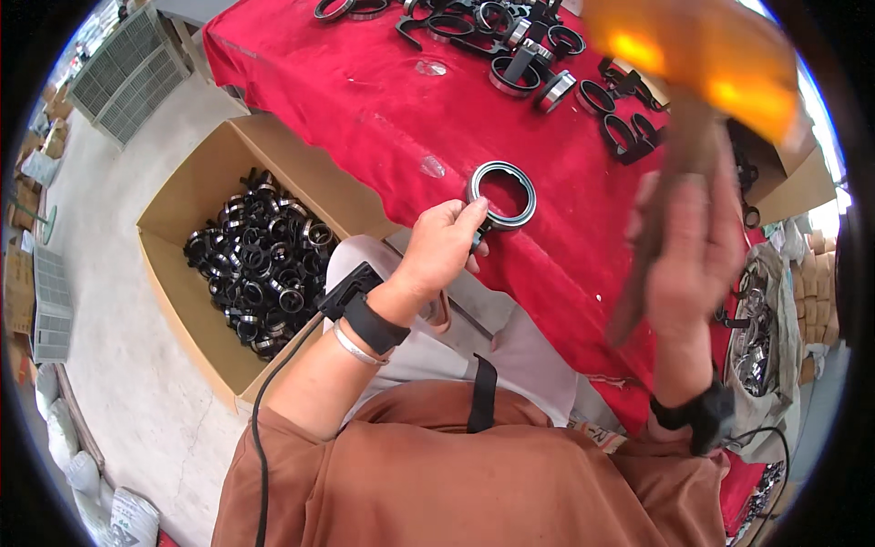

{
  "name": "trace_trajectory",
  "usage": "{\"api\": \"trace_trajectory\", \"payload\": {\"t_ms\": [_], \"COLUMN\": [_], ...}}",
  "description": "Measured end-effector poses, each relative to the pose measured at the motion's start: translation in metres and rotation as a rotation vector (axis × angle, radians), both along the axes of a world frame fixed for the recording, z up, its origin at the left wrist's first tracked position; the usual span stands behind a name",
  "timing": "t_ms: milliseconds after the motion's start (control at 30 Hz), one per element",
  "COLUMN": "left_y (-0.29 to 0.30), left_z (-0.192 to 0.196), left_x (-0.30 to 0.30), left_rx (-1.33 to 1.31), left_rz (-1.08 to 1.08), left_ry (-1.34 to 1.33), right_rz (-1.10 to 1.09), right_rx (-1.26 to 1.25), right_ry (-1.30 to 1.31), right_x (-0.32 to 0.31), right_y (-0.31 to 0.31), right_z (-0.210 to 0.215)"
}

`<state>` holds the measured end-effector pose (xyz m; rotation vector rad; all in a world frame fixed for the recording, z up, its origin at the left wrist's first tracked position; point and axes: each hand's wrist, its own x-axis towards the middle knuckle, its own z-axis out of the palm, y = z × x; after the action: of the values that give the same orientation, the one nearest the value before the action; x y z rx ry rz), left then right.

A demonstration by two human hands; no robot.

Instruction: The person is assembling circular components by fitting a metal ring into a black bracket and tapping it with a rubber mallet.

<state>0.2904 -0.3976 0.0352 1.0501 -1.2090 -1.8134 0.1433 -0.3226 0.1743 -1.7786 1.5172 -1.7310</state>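
Observation:
My left hand point(441, 244) is closed on a black ring part point(531, 195) with a bright metal band inside its rim. Thumb and fingers pinch the ring's lower left side, and the ring lies at the near edge of a table under a red cloth point(365, 100). On the right, my right hand point(693, 246) grips the wooden handle of a mallet point(706, 68). The mallet's amber, see-through head is up, away from the ring, and blurred by motion. Part of the far table is hidden behind it.
Several black ring parts and brackets point(515, 77) lie across the table's far side. At my left, an open cardboard box point(169, 278) holds a heap of similar rings. A sack point(775, 365) of metal pieces stands at the right. Cables run from both wrists.

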Motion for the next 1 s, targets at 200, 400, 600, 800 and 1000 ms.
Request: {"api": "trace_trajectory", "payload": {"t_ms": [200, 400, 600, 800, 1000], "left_y": [-0.002, 0.003, 0.002, -0.004, -0.002], "left_z": [0.006, -0.002, 0.003, -0.006, -0.004], "left_x": [-0.008, 0.0, -0.009, 0.001, -0.001], "left_rx": [-0.015, 0.063, -0.033, -0.009, 0.01], "left_rz": [0.114, 0.139, 0.117, 0.126, 0.17], "left_ry": [-0.041, -0.005, -0.02, -0.009, 0.027], "right_rz": [0.12, 0.094, 0.014, 0.061, -0.042], "right_rx": [0.441, 0.216, 0.536, 0.681, 0.377], "right_ry": [0.599, 0.32, 0.387, -0.088, -0.065], "right_x": [-0.016, 0.012, -0.025, -0.02, -0.015], "right_y": [-0.041, -0.041, -0.014, -0.028, -0.014], "right_z": [-0.036, 0.004, -0.056, -0.001, -0.018]}}
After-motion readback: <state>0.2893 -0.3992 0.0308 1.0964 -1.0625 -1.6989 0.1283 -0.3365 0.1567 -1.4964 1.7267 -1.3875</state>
